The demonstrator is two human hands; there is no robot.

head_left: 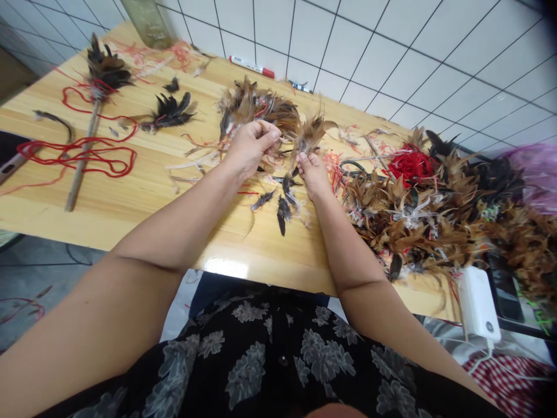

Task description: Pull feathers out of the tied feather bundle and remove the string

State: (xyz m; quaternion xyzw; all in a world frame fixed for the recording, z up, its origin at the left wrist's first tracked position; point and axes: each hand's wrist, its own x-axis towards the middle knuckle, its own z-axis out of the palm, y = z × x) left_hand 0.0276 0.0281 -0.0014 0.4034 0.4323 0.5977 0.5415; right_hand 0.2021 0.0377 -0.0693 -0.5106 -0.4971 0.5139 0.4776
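Brown feathers (pixel 310 132) stand up in a small bunch from my right hand (pixel 314 173), pinched at the base between thumb and fingers. Just to the left, my left hand (pixel 252 148) is closed in a pinch; whatever lies between its fingertips is too small to make out. Behind that hand rests a pile of brown and dark feathers (pixel 278 113). Loose dark feathers (pixel 284 213) lie on the wooden table (pixel 270 255) below my hands. At the left, a stick (pixel 85 159) with dark feathers (pixel 107 69) bound at its top lies across red cord (pixel 117 159).
A large heap of brown feathers (pixel 418 226) covers the table's right side, with a red thread bundle (pixel 411 164) on it. A white power bank (pixel 478 302) sits at the right front edge. Along the tiled wall lies a red-capped marker (pixel 252 67). A phone (pixel 13 154) is far left.
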